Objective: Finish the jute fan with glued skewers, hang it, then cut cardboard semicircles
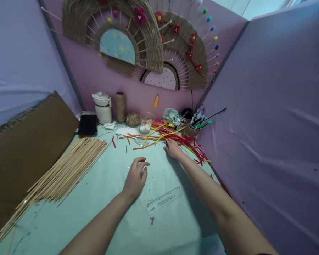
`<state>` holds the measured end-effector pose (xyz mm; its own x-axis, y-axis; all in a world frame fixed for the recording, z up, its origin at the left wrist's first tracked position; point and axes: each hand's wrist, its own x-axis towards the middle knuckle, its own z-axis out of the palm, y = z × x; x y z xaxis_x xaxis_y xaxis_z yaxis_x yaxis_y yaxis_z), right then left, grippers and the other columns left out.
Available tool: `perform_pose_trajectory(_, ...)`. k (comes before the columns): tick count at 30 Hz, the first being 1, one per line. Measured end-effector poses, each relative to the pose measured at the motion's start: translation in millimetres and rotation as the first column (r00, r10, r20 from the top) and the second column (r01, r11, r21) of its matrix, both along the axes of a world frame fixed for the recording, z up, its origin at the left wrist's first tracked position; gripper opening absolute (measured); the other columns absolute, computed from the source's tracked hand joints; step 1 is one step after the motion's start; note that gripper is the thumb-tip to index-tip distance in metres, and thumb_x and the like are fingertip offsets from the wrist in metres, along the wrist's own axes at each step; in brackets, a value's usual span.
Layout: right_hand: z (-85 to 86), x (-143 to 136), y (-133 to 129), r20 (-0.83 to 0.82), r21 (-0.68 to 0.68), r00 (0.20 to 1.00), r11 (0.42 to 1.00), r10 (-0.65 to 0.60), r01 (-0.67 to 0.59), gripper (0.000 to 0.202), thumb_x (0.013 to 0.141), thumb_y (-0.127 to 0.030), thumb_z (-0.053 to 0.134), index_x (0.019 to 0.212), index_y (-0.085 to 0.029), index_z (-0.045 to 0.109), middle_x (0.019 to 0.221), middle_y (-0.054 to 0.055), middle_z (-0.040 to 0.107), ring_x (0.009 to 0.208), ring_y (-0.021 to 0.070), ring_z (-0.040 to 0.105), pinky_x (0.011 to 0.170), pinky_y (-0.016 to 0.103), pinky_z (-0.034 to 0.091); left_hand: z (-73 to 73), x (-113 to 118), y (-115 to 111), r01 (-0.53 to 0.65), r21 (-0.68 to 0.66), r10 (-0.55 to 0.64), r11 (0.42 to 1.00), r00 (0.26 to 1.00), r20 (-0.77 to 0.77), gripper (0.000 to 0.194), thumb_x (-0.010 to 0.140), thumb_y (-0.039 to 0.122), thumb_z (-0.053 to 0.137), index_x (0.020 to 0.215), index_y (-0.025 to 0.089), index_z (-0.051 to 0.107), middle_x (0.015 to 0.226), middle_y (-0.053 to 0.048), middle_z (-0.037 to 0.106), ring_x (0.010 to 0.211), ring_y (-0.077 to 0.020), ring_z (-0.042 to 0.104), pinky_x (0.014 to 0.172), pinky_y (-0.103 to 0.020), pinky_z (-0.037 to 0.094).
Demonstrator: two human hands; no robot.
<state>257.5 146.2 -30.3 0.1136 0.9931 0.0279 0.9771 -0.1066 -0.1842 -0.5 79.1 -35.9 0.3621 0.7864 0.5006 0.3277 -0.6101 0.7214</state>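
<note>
My left hand (136, 176) hovers over or rests on the middle of the pale green table, fingers curved and apart, holding nothing. Farther forward and to the right, my right hand (172, 148) reaches into the near edge of a pile of red, orange and yellow fuzzy stems (194, 145). Its fingers are bent together at the stems; what they pinch, if anything, is too small to make out. A clear ruler (164, 200) lies nearer to me, between my forearms, with a small brown scrap (152, 221) below it.
Thin wooden sticks (69, 170) lie in a bundle at the left, beside a cardboard panel (26, 152). Along the back stand a white jar (103, 108), a twine spool (120, 107), a clear cup (145, 125) and a pen holder (191, 130). A black phone-like object (87, 125) lies back left.
</note>
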Motion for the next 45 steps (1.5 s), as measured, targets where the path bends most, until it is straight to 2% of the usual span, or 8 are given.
perform_pose_trajectory(5,4.0,-8,15,0.053,-0.002,0.992,0.994,-0.112,0.113,0.038,0.093,-0.033,0.059,0.128,-0.018,0.054,0.134,0.010,0.052,0.115,0.0264,0.055,0.095,0.050,0.047,-2.4,1,0,0.030,-0.022,-0.030,0.999,0.999,0.011,0.022,0.087,0.010,0.043,0.098,0.021,0.059,0.113,-0.010,0.053,0.109,-0.0214,0.055,0.093,-0.042,0.049)
perform_pose_trajectory(11,30.0,-34,-2,0.060,-0.010,0.993,0.995,-0.100,0.100,0.039,0.091,-0.033,0.060,0.127,-0.018,0.055,0.139,0.012,0.048,0.124,0.0297,0.048,0.101,0.053,0.041,-2.5,1,0,0.046,-0.031,-0.046,0.998,0.999,0.024,0.024,0.084,0.006,0.045,0.096,0.020,0.059,0.111,-0.010,0.054,0.106,-0.0210,0.055,0.093,-0.041,0.048)
perform_pose_trajectory(15,44.9,-75,1,0.023,0.034,0.997,0.996,0.080,-0.081,0.035,0.092,-0.028,0.057,0.121,-0.010,0.059,0.135,0.021,0.049,0.129,0.0327,0.041,0.105,0.046,0.036,-3.7,2,-1,0.061,-0.030,-0.061,0.998,0.998,0.023,0.026,0.083,0.003,0.045,0.096,0.020,0.059,0.109,-0.009,0.055,0.106,-0.0207,0.055,0.095,-0.040,0.047)
perform_pose_trajectory(21,36.6,-145,54,-0.092,0.027,0.875,0.880,0.475,-0.475,0.028,0.093,-0.030,0.058,0.119,-0.019,0.060,0.123,0.007,0.061,0.110,0.0199,0.058,0.096,0.037,0.045,-3.6,1,-1,0.049,-0.057,-0.049,0.997,0.999,0.008,0.026,0.083,0.003,0.045,0.097,0.020,0.059,0.105,-0.009,0.057,0.099,-0.0197,0.058,0.088,-0.036,0.050)
perform_pose_trajectory(29,19.6,-158,98,-0.171,0.124,0.890,0.906,0.422,-0.406,0.030,0.092,-0.029,0.060,0.119,-0.016,0.059,0.126,0.010,0.057,0.111,0.0244,0.058,0.094,0.047,0.048,2.1,-1,-3,0.052,-0.093,-0.052,0.994,0.999,-0.003,0.026,0.083,0.004,0.046,0.096,0.020,0.062,0.104,-0.010,0.060,0.098,-0.0207,0.059,0.087,-0.036,0.052)
perform_pose_trajectory(33,37.2,-139,63,-0.251,0.190,0.873,0.906,0.417,-0.378,0.029,0.088,-0.019,0.059,0.117,-0.014,0.062,0.127,0.015,0.057,0.119,0.0250,0.053,0.104,0.040,0.040,0.8,-1,-1,0.058,-0.106,-0.057,0.993,0.998,0.007,0.027,0.082,0.003,0.046,0.095,0.021,0.062,0.101,-0.009,0.061,0.094,-0.0205,0.060,0.085,-0.036,0.052)
perform_pose_trajectory(38,54.2,-84,-39,-0.380,0.236,0.885,0.953,0.271,-0.190,0.036,0.090,-0.027,0.053,0.126,-0.020,0.055,0.123,0.013,0.058,0.105,0.0238,0.062,0.091,0.041,0.049,-0.4,-3,3,0.051,-0.120,-0.044,0.991,0.997,0.060,0.028,0.083,0.003,0.044,0.095,0.021,0.061,0.099,-0.007,0.061,0.097,-0.0189,0.059,0.089,-0.035,0.049)
perform_pose_trajectory(45,40.6,-45,-180,-0.375,-0.083,0.925,0.992,0.053,-0.090,0.026,0.084,-0.017,0.060,0.110,-0.019,0.062,0.105,0.008,0.066,0.097,0.0224,0.063,0.088,0.037,0.048,-4.2,0,11,-0.008,-0.135,0.019,0.991,0.996,0.083,0.024,0.080,0.004,0.045,0.087,0.019,0.061,0.092,-0.005,0.062,0.090,-0.0182,0.060,0.082,-0.033,0.050)
